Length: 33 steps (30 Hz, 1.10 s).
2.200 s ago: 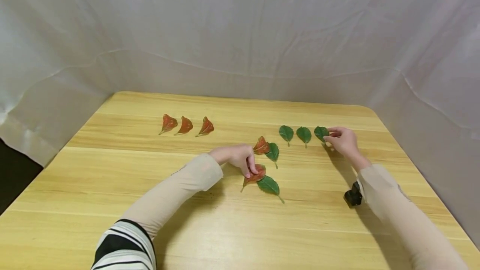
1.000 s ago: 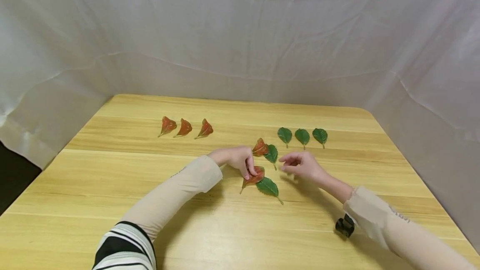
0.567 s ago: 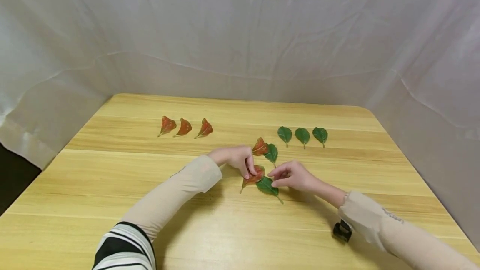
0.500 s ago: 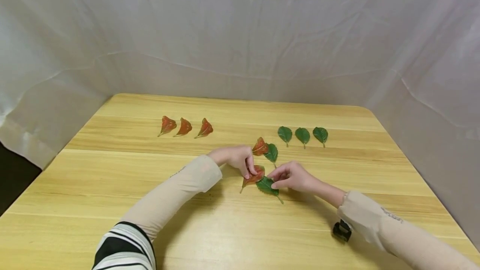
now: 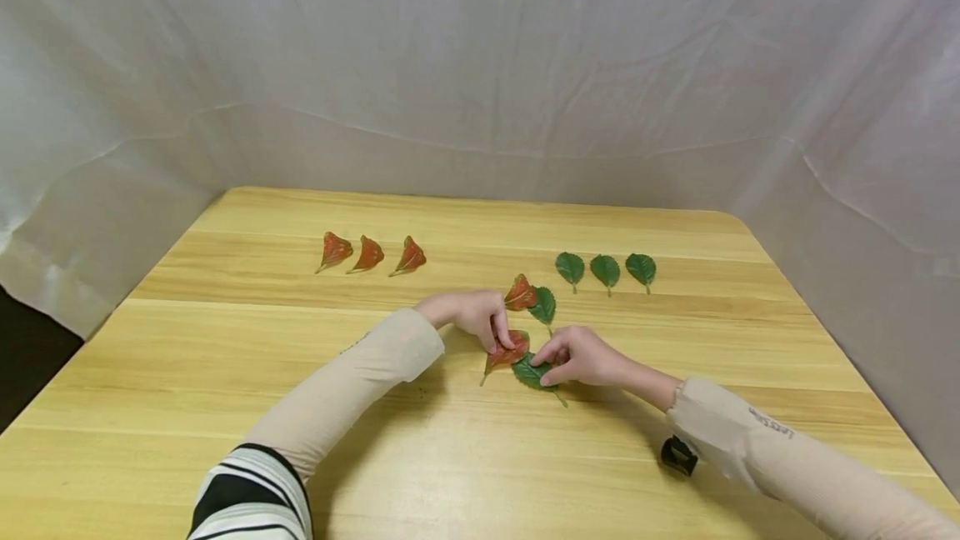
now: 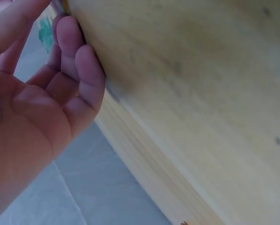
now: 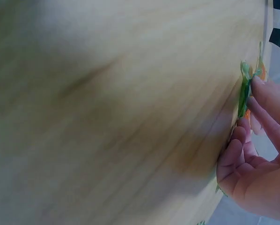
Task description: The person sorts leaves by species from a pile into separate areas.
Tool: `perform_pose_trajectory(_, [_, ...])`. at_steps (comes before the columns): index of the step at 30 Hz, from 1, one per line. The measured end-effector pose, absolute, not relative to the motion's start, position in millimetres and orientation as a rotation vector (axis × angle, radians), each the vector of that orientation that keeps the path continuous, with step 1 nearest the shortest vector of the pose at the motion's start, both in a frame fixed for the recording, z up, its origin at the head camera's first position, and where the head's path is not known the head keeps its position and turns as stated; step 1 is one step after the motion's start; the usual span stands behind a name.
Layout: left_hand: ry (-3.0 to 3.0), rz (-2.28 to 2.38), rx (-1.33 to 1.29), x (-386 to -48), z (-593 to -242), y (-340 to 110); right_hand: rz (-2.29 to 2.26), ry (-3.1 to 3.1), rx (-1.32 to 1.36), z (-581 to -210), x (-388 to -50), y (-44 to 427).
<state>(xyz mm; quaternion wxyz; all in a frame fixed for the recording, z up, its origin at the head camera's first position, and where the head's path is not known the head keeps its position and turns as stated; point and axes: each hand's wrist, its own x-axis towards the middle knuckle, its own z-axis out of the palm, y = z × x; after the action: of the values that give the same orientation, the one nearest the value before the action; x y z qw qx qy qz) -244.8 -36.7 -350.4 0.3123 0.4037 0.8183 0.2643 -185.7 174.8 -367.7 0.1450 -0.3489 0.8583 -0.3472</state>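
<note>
In the head view my left hand pinches a red leaf with thumb and forefinger; in the left wrist view the other fingers of the left hand are curled, the fingertips at the leaf out of frame. A green leaf meets the red one at its right side, and my right hand has thumb and forefinger on it. The right wrist view shows this green leaf between the tips of the right hand. Just behind lies another red leaf, touching a green leaf.
Three red leaves form a row at the back left of the wooden table. Three green leaves stand in a row at the back right. A small black device is beneath the right wrist. Pale cloth surrounds the table.
My right hand has come from the rightmost green leaf in the back row to the front green leaf, now gripping it. The left hand has stayed on the red leaf.
</note>
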Motion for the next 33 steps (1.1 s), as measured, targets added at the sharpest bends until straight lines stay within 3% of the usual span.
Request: perform_pose_trajectory(33, [2.237,0.838,1.126,-252.7,-341.0,-39.7,-0.923,2.470,-1.021,-363.5,-185.1,178.1])
